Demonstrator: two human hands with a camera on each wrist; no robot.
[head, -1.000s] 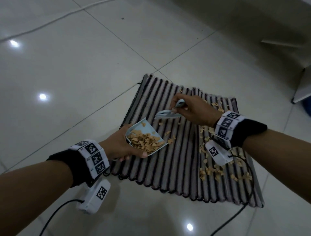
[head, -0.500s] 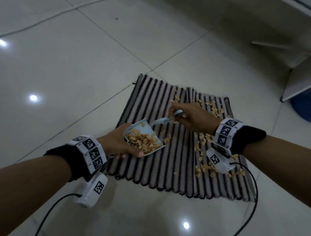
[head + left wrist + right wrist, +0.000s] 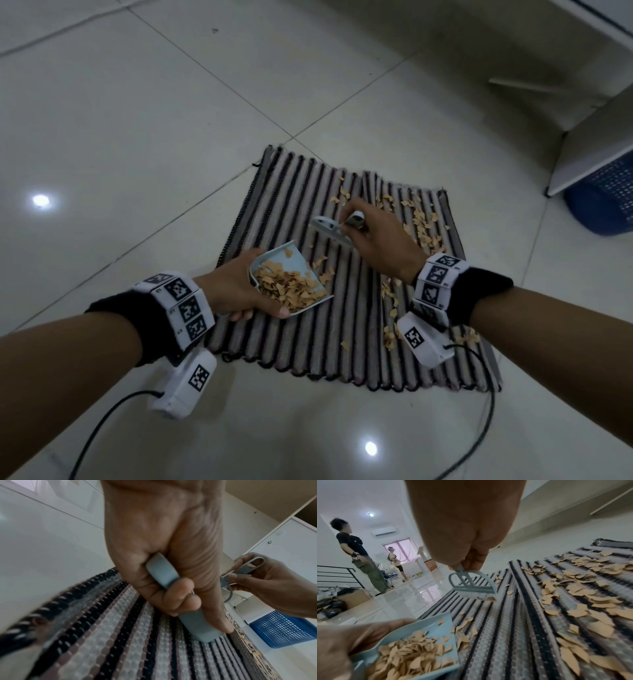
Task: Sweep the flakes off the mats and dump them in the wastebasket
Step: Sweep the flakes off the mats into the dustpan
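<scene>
Two striped mats (image 3: 308, 329) lie side by side on the tiled floor. My left hand (image 3: 236, 291) grips the handle of a pale blue dustpan (image 3: 294, 270), whose handle (image 3: 163, 573) shows in the left wrist view; it holds a heap of tan flakes (image 3: 287, 289) and its lip rests on the left mat. My right hand (image 3: 376, 240) pinches the handle of a small blue brush (image 3: 327, 226), its bristles (image 3: 474, 595) down on the mat beyond the pan. More flakes (image 3: 423, 226) are scattered over the right mat (image 3: 573, 601). A blue mesh wastebasket (image 3: 606, 202) stands at the far right.
White furniture panels (image 3: 596, 144) stand over the wastebasket at the right. Two people (image 3: 359, 558) stand across the room in the right wrist view, near boxes and bags (image 3: 337, 601). Wrist-camera cables (image 3: 479, 428) trail over the floor by the mats' near edge.
My right hand has lifted the brush away from the pan's mouth and set it farther up the mat. The dustpan has stayed in place; the view has shifted so the wastebasket shows more.
</scene>
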